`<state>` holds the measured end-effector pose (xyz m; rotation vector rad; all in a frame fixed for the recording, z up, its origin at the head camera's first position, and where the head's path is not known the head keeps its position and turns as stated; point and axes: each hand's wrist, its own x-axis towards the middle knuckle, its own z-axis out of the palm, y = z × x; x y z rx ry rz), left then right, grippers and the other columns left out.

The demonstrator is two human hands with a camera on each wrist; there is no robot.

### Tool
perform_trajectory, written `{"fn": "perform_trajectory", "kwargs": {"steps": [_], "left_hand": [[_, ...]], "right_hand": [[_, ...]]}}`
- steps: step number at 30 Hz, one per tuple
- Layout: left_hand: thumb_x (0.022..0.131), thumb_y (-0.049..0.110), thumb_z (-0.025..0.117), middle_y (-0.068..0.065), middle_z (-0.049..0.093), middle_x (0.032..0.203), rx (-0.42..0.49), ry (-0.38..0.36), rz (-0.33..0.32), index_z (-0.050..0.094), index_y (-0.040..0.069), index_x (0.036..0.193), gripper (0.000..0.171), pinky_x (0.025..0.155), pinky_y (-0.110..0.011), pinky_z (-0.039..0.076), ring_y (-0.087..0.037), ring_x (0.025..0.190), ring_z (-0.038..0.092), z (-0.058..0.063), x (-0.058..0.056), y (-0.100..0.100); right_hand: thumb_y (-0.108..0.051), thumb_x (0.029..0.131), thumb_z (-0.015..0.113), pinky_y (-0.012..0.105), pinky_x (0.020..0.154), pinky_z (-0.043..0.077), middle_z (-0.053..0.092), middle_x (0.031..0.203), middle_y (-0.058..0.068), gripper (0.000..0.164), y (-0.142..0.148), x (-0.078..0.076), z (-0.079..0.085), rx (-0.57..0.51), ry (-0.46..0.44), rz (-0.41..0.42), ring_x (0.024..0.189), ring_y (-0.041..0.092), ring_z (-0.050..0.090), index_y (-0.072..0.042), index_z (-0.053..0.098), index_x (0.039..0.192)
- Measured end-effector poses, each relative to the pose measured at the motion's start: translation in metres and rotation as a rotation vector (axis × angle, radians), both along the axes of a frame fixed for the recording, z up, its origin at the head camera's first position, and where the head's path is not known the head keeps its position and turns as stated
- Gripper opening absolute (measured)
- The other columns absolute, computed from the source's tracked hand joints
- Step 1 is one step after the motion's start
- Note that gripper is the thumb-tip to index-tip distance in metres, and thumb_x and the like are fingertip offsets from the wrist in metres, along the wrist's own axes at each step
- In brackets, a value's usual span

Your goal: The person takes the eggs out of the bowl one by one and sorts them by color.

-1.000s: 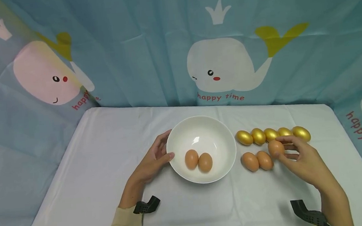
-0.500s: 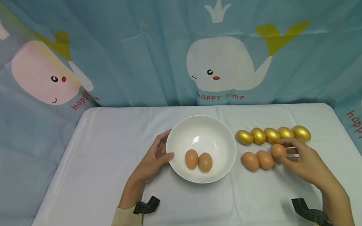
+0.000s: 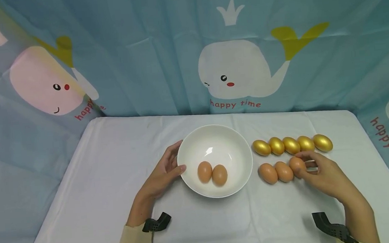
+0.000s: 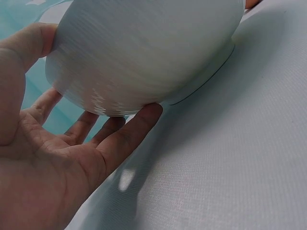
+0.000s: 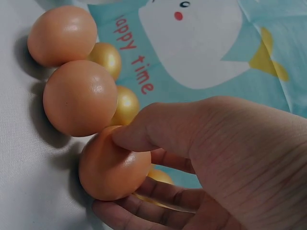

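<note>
My left hand (image 3: pixel 162 175) holds the white bowl (image 3: pixel 230 145) by its left side. The thumb lies at the rim, and in the left wrist view the fingers touch the bowl's underside (image 4: pixel 153 48). Inside the bowl two brown eggs (image 3: pixel 212 174) lie side by side. To the right, my right hand (image 3: pixel 327 174) grips a brown egg (image 3: pixel 296 165) between thumb and fingers. This egg sits at the right end of a short row, beside two other brown eggs (image 3: pixel 276 172); the right wrist view shows it close against the middle egg (image 5: pixel 79 98).
Just behind the brown row, several gold eggs (image 3: pixel 290 145) stand in a line. A white cloth (image 3: pixel 203 227) covers the table, and a blue curtain (image 3: pixel 163 78) with printed whales hangs along its back edge. Black mounts (image 3: pixel 157 222) are strapped to both wrists.
My right hand has brought its brown egg slightly down and toward me, away from the gold eggs and into line with the other two. The left hand and bowl stay put.
</note>
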<state>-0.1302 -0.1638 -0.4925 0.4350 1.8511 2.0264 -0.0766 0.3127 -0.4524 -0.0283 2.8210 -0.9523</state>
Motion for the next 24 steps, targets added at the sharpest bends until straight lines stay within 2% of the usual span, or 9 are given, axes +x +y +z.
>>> {"fn": "perform_trajectory", "kwargs": {"steps": [2,4,9,11,18,24], "left_hand": [[0.1,0.006,0.068,-0.01,0.027,0.174,0.0,0.003,-0.002,0.027,0.02,0.166,0.079,0.108,-0.026,0.055,-0.021,0.156,0.043,0.0002,-0.001,0.0004],[0.1,0.006,0.068,-0.011,0.026,0.175,0.003,0.009,-0.005,0.027,0.02,0.166,0.079,0.108,-0.026,0.055,-0.024,0.157,0.043,-0.0001,-0.0012,0.0001],[0.101,0.005,0.066,-0.013,0.025,0.175,-0.003,0.016,-0.005,0.025,0.018,0.167,0.079,0.107,-0.025,0.056,-0.032,0.159,0.038,-0.0022,0.0021,-0.0024],[0.101,0.005,0.066,-0.013,0.025,0.174,-0.007,0.019,-0.003,0.025,0.018,0.167,0.078,0.107,-0.026,0.056,-0.032,0.158,0.039,-0.0028,0.0032,-0.0032],[0.102,0.005,0.065,-0.011,0.025,0.174,0.001,0.023,-0.011,0.025,0.02,0.167,0.078,0.106,-0.026,0.056,-0.027,0.158,0.04,-0.0034,0.0009,-0.0023],[0.101,0.004,0.065,-0.011,0.024,0.175,0.007,0.023,-0.012,0.025,0.02,0.167,0.078,0.109,-0.026,0.055,-0.027,0.159,0.038,-0.0051,-0.0018,-0.0012]], "right_hand": [[-0.039,0.101,0.073,0.029,0.078,0.061,0.065,0.137,0.027,0.056,0.0006,-0.0002,-0.0001,-0.004,-0.003,0.0,0.119,0.048,0.068,-0.001,0.059,0.139],[-0.04,0.101,0.073,0.034,0.078,0.062,0.064,0.138,0.027,0.057,0.0005,0.0002,-0.0004,-0.01,-0.014,-0.003,0.119,0.049,0.068,-0.001,0.058,0.14],[-0.041,0.1,0.073,0.031,0.076,0.061,0.065,0.139,0.027,0.059,-0.0015,-0.0003,-0.0008,-0.009,-0.023,0.004,0.119,0.048,0.068,0.0,0.058,0.14],[-0.041,0.1,0.073,0.033,0.076,0.062,0.066,0.138,0.027,0.058,-0.0023,-0.0008,-0.0004,-0.002,-0.015,0.007,0.12,0.048,0.069,0.0,0.058,0.14],[-0.041,0.101,0.072,0.053,0.086,0.064,0.064,0.139,0.029,0.06,-0.0031,0.0,0.0014,-0.002,-0.01,0.003,0.121,0.051,0.067,0.002,0.057,0.14],[-0.039,0.102,0.071,0.052,0.091,0.063,0.061,0.142,0.03,0.062,-0.0042,0.0004,0.0065,-0.006,0.014,0.009,0.124,0.049,0.065,0.004,0.055,0.144]]}}
